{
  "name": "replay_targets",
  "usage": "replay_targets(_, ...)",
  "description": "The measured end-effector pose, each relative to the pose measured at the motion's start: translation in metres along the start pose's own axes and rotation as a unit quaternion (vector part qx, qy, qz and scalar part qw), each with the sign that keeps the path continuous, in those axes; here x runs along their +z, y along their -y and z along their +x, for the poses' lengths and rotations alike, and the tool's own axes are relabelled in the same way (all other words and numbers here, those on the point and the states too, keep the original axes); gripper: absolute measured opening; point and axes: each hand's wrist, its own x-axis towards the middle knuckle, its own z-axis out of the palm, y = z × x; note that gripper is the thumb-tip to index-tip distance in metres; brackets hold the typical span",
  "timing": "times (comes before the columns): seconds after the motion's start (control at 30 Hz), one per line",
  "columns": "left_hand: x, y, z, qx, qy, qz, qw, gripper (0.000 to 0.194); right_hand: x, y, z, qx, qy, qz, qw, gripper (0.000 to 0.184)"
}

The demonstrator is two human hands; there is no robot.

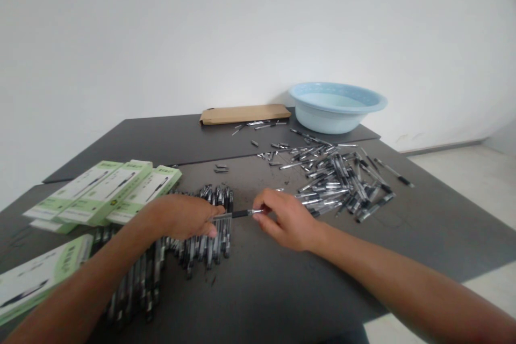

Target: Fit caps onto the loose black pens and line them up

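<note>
A clear pen with a black grip (241,214) is held level between my two hands, above the dark table. My left hand (183,217) has its fingers closed around the barrel end. At the other end, the thumb and fingers of my right hand (286,219) pinch the tip; whether a small part sits in that pinch is hidden. Beneath and beside my left hand lie rows of similar pens (209,250), set side by side. To the right of my right hand spreads a loose pile of pens (342,183), pointing every way.
Several green-and-white pen boxes (133,185) are stacked at the left, with another box (44,274) nearer me. A flat brown carton (245,114) and a light blue basin (322,118) stand at the back by the wall. Small pen parts (221,168) dot the dark table (258,295).
</note>
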Motion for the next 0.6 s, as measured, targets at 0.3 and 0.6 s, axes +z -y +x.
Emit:
replay_targets(0.3,-0.0043,-0.0059,-0.0001,-0.023,0.034,0.007,0.999,0.043,-0.0002,-0.0001,-0.0010,-0.004,0.003,0.004,1.000,0.011)
replay_targets(0.6,-0.0031,-0.0053,0.0004,-0.011,0.038,0.002,0.999,0.038,-0.0014,-0.0007,-0.0005,-0.009,0.017,-0.005,1.000,0.010)
